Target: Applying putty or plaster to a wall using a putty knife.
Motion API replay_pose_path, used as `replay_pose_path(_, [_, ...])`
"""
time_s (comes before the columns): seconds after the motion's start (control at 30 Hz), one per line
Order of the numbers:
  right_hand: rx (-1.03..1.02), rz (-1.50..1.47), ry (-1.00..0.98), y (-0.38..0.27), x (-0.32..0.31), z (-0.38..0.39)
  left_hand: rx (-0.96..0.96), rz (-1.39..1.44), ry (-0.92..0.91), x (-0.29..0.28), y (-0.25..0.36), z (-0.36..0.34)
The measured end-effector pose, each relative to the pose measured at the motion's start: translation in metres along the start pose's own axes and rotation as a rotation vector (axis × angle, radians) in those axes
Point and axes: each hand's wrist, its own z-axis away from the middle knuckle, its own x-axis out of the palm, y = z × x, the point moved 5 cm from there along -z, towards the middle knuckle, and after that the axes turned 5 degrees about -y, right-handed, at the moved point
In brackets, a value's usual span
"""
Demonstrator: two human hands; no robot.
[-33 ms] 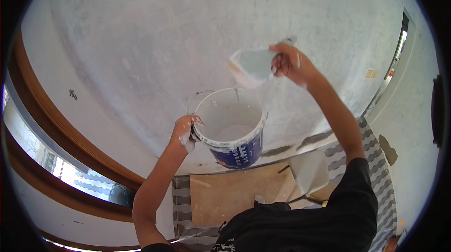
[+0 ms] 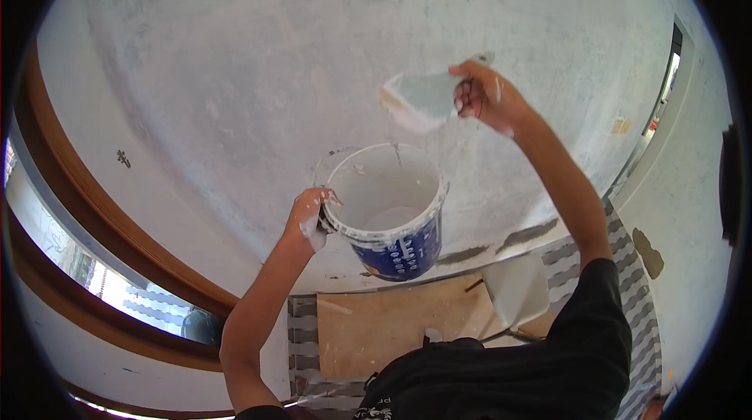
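Note:
My left hand [image 2: 312, 212] is closed on the rim of a paint bucket [image 2: 398, 255], blue outside with a white inside and a smeared rim. White paint [image 2: 392, 218] lies at the bottom of the bucket. Above and to the right, my right hand [image 2: 482, 97] grips a wide flat paintbrush [image 2: 429, 97] with a pale grey-green body. White paint coats its bristle end, which points left and hangs apart from the bucket, in front of the wall. White spatters mark both hands.
A whitewashed wall [image 2: 235, 68] with uneven patches fills the space ahead. Below are a wooden board [image 2: 392, 326] and a white chair [image 2: 517, 288] on a grey-and-white patterned floor. A brown-framed window [image 2: 86, 209] curves along the left. Dark bare patches [image 2: 529, 236] show near the wall's foot.
The paintbrush and my right hand have shifted very slightly upward, and the bucket has tipped a little. Both hands keep their holds.

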Motion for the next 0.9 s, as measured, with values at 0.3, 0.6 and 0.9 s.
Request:
replay_pose_path(0.3, [0.028, 0.146, -0.147, -0.044, 0.018, -0.038, 0.095, -0.029, 0.058, 0.019, 0.036, -0.029])
replay_pose_path(0.6, [-0.018, 0.303, -0.218, -0.024, 0.010, -0.038, 0.039, -0.044, 0.163, 0.032, 0.046, -0.031])
replay_pose_path(0.9, [-0.256, 0.578, -0.327, -0.018, 0.025, -0.021, 0.034, -0.022, 0.181, 0.015, 0.031, -0.035])
